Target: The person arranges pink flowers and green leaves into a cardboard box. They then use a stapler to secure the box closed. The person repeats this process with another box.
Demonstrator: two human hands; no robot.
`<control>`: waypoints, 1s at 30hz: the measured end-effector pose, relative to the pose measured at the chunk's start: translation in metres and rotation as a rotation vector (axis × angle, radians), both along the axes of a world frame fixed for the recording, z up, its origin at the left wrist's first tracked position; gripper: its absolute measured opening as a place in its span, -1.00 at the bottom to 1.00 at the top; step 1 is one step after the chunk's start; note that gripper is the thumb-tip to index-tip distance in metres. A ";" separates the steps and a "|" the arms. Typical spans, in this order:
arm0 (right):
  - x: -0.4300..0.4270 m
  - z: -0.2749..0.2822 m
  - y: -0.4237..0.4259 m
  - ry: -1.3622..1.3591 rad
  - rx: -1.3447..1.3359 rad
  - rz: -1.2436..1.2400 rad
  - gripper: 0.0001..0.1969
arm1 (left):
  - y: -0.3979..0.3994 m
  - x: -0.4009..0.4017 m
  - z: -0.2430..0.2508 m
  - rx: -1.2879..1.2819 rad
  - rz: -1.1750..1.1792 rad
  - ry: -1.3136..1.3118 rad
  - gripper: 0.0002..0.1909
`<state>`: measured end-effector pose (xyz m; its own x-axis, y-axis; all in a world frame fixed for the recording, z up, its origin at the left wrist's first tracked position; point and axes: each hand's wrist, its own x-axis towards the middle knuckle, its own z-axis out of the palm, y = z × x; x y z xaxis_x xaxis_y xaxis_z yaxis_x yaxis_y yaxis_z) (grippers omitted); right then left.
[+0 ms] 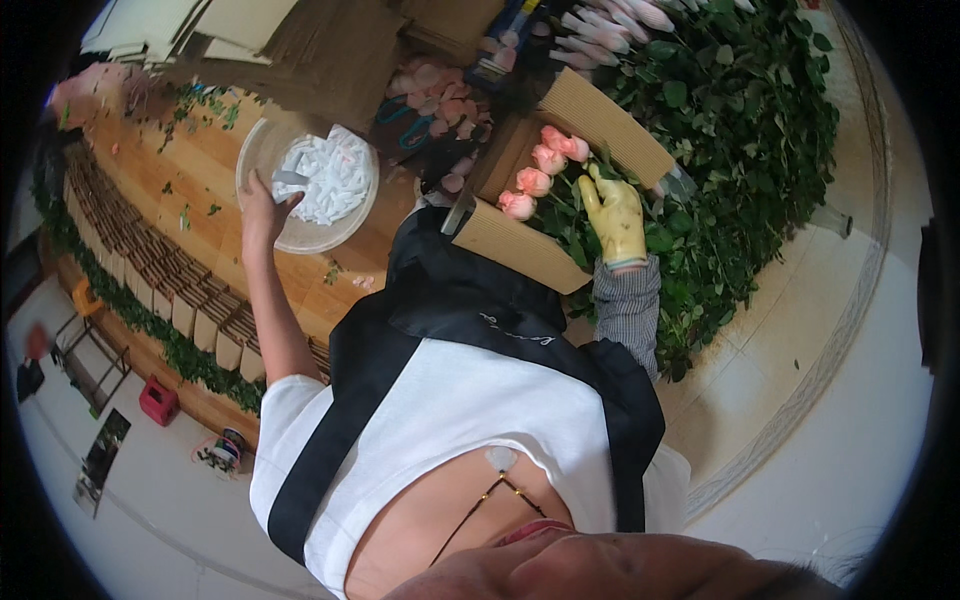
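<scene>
My bare left hand is at the left rim of a round translucent bowl. Small white pieces are heaped in the bowl. One greyish-white piece shows between the thumb and fingers; whether they grip it is unclear. My right hand, in a stained yellow rubber glove, has bent fingers among the leafy stems of several pink roses. Leaves hide part of its grasp. The rose heads lie in a row between the raised corrugated cardboard flaps at my lap.
Leafy cut stems are piled at the right, with wrapped pink flower heads above. Pink petals and cardboard sheets are at the top. Rows of cardboard-wrapped bundles run along the left of the wooden surface.
</scene>
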<state>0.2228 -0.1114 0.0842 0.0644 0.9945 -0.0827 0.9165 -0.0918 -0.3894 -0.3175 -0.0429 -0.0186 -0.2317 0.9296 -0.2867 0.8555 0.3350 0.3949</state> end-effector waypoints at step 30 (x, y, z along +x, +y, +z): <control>-0.062 -0.004 -0.014 -0.114 0.022 0.056 -0.86 | 0.017 0.289 0.079 0.171 -1.033 -0.673 -0.82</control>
